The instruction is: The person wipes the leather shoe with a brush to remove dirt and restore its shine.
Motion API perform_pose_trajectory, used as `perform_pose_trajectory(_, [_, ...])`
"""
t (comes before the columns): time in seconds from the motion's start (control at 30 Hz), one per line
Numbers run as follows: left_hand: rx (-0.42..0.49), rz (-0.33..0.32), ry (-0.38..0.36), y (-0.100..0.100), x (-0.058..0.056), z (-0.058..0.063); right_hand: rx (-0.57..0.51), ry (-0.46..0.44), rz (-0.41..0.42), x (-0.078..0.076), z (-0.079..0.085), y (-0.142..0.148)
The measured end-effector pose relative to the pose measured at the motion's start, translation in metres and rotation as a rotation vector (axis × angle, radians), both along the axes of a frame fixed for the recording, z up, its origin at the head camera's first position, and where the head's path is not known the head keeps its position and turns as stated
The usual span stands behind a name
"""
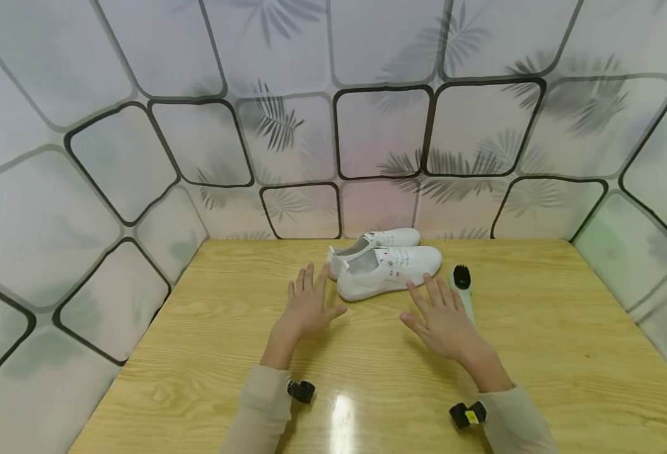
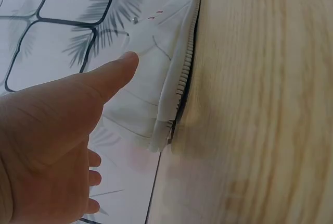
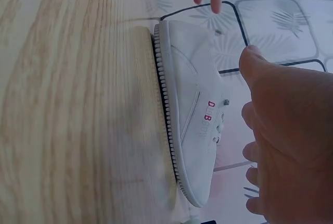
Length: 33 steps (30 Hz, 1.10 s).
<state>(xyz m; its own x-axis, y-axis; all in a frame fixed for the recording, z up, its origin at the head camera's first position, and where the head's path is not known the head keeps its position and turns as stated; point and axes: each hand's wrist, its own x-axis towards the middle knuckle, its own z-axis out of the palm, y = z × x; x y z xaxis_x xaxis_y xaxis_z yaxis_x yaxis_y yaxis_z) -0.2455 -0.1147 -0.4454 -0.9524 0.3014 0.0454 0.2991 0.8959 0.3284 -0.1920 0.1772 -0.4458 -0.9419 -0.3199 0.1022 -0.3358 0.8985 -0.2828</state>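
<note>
Two white lace-up shoes stand side by side at the back of the wooden table, toes to the right: the near shoe [image 1: 390,272] and the far shoe [image 1: 397,238] partly behind it. My left hand [image 1: 306,306] is spread, fingers straight, just left of the near shoe's heel, holding nothing. My right hand [image 1: 444,321], also spread and holding nothing, is in front of the toe. Beside its fingertips lies a pale-handled brush [image 1: 461,280] with black bristles, its lower handle hidden by the hand. In the right wrist view, red lettering marks the near shoe's side [image 3: 192,114].
The wooden tabletop [image 1: 208,353] reaches back to a patterned wall covering [image 1: 299,139] with dark rounded outlines and leaf prints, which also closes in both sides. Small black cameras sit on the left wrist [image 1: 302,391] and right wrist [image 1: 467,416].
</note>
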Motion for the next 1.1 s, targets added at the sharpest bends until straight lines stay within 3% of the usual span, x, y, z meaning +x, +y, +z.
perform_pose_trajectory(0.2, [0.001, 0.005, -0.034, 0.004, -0.011, -0.001, -0.012, 0.005, 0.002, 0.001, -0.001, 0.001])
perform_pose_trajectory(0.37, [0.036, 0.02, -0.019, 0.008, -0.022, 0.002, -0.02, -0.008, -0.007, 0.002, -0.001, 0.003])
perform_pose_trajectory(0.57, [0.126, 0.006, -0.113, 0.007, -0.034, 0.005, -0.03, -0.021, -0.006, 0.003, 0.004, 0.005])
perform_pose_trajectory(0.73, [0.245, 0.032, -0.17, 0.002, -0.05, 0.005, -0.032, -0.021, -0.006, 0.004, 0.006, 0.005])
perform_pose_trajectory(0.9, [0.326, 0.048, -0.17, 0.002, -0.067, 0.003, -0.011, -0.018, -0.007, 0.003, 0.004, 0.006])
perform_pose_trajectory(1.1, [0.332, -0.011, -0.148, 0.001, -0.078, -0.004, -0.034, -0.024, -0.002, 0.007, 0.002, 0.002])
